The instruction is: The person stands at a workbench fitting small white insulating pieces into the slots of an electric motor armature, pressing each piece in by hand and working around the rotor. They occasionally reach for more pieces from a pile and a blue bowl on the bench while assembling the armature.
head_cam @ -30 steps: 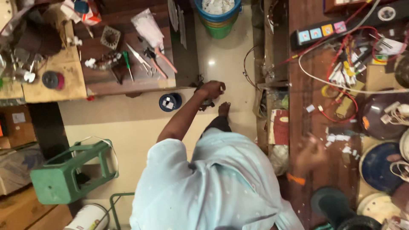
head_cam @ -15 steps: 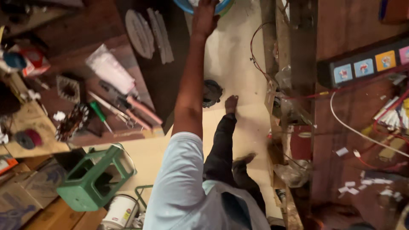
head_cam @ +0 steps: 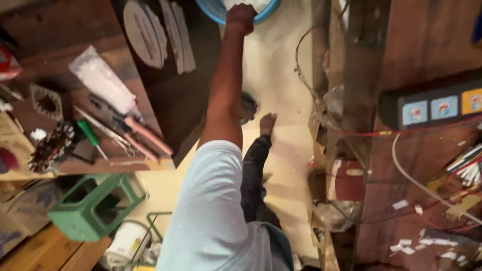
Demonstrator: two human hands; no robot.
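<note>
1. At the far left, a low wooden bench [head_cam: 75, 165] carries a toothed metal rotor [head_cam: 50, 146], a square stamped metal plate [head_cam: 46, 103], a green-handled screwdriver [head_cam: 93, 135], pink-handled pliers [head_cam: 135, 138] and a clear plastic bag [head_cam: 100, 80] of white pieces.
2. Near the bench's front edge, on the floor, sits a green plastic stool [head_cam: 95, 206]; a white bucket [head_cam: 125, 241] stands just beside it, nearer still.
3. On the dark far part of the bench lean pale oval discs [head_cam: 143, 32].
4. In the middle, a long arm in a pale blue sleeve [head_cam: 211, 200] stretches far across the floor. Which arm it is cannot be told for sure; it looks like the left hand [head_cam: 241, 17].
5. That hand is curled into a loose fist, fingers drawn in, touching the near rim of a blue tub [head_cam: 213, 12] holding something white. Whether the fingers grip the rim or anything inside cannot be told.
6. Below the arm, a bare foot [head_cam: 267, 123] rests on the pale floor beside a dark round object [head_cam: 248, 106].
7. To the right, a wooden table [head_cam: 401, 200] holds a black power strip [head_cam: 432, 105], red and white wires [head_cam: 416, 185].
8. The other hand is out of view.
</note>
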